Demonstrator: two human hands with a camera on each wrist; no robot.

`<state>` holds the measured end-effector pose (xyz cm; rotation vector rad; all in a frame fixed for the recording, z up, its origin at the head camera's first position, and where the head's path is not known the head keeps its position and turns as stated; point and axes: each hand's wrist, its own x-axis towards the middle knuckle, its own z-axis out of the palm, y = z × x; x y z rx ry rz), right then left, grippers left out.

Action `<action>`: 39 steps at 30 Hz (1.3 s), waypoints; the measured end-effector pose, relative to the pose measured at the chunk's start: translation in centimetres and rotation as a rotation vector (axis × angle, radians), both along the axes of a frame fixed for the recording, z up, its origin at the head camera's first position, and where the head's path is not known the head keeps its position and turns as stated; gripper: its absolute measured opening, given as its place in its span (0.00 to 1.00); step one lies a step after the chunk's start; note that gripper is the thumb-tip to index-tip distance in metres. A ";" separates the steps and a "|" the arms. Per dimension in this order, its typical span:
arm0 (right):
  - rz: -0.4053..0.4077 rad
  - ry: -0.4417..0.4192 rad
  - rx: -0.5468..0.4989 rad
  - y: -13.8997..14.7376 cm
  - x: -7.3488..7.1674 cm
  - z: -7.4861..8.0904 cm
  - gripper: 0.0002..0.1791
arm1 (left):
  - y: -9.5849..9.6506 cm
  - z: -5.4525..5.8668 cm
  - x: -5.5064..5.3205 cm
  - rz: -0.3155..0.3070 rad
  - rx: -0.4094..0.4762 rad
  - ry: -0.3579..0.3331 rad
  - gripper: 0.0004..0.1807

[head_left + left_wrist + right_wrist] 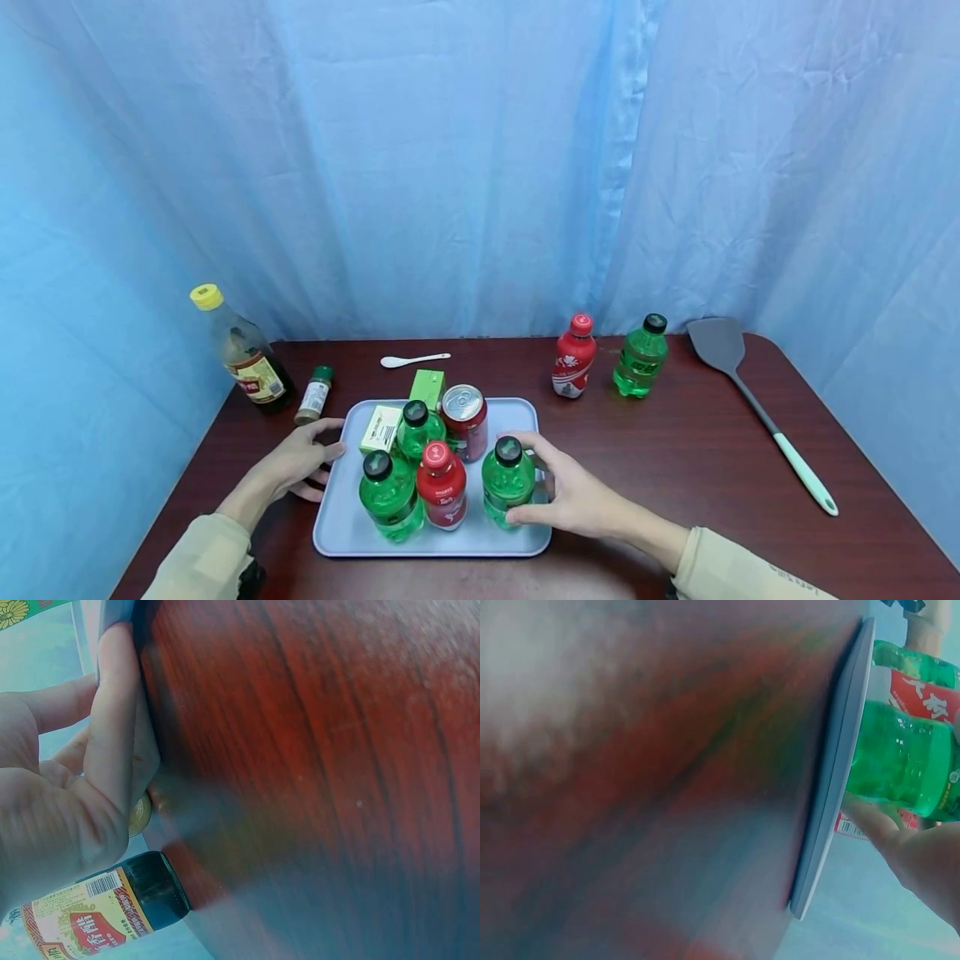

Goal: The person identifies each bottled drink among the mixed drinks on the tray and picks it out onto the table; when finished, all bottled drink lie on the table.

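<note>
- Fingers and thumb of the right hand [573, 496] curl round a green clear-plastic bottle [498, 485] with a black cap, upright within the right side of a pale blue-grey, round-cornered tray [337, 521]; I cannot tell whether its base touches down.
- Loosely spread, the fingers of the left hand [292, 460] rest against the tray's left rim.
- Also in the tray: a second green plastic bottle [392, 502] at the near left, a third green plastic bottle [422, 437] behind it, a glossy red bottle [442, 493] with a red cap, a red metal can [472, 440] with a silver top, a green box [427, 388] and a white-and-green box [379, 430].
- Left of the tray, on the table, a clear bottle of dark liquid [255, 371] with a yellow cap is near a small green-capped shaker [312, 402].
- Farther back lie a smooth white spoon [414, 360] and — to the right — another red bottle [574, 362], another green bottle [641, 362] and a grey-bladed spatula [753, 403] with a mint handle.
- Dark reddish wood grain streaks the table [660, 467]; blue cloth [465, 167] hangs behind in soft folds.
- Both forearms, in pale sleeves [738, 568], reach in from the near corners.
</note>
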<state>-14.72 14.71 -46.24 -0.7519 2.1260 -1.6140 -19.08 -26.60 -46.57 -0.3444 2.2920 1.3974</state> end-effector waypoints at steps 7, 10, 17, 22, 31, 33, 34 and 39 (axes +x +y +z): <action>-0.019 0.026 -0.013 -0.1 0.1 0.3 0.42 | 0.1 0.1 0.0 -0.002 -0.018 0.008 0.29; -0.016 0.022 -0.025 -0.1 0.1 0.3 0.41 | 0.2 0.1 0.1 -0.003 -0.026 0.009 0.28; -0.009 0.040 -0.048 0.0 0.2 0.3 0.41 | 0.2 0.2 0.1 -0.004 -0.029 0.006 0.28; -0.001 0.056 -0.078 0.4 0.2 0.3 0.40 | 0.2 0.2 0.0 -0.002 -0.024 0.004 0.28; -0.103 0.177 -0.063 2.9 -0.2 1.9 0.40 | 0.0 0.4 0.0 -0.014 -0.022 0.013 0.29; -0.147 0.193 -0.064 3.7 -0.3 2.4 0.40 | 0.0 0.4 0.0 -0.015 -0.027 0.013 0.28; -0.165 0.196 -0.069 4.1 -0.3 2.6 0.40 | 0.0 0.3 0.0 -0.015 -0.028 0.011 0.28; -0.253 0.240 -0.086 6.7 -0.6 3.7 0.39 | 0.0 0.1 0.0 -0.019 -0.017 0.011 0.28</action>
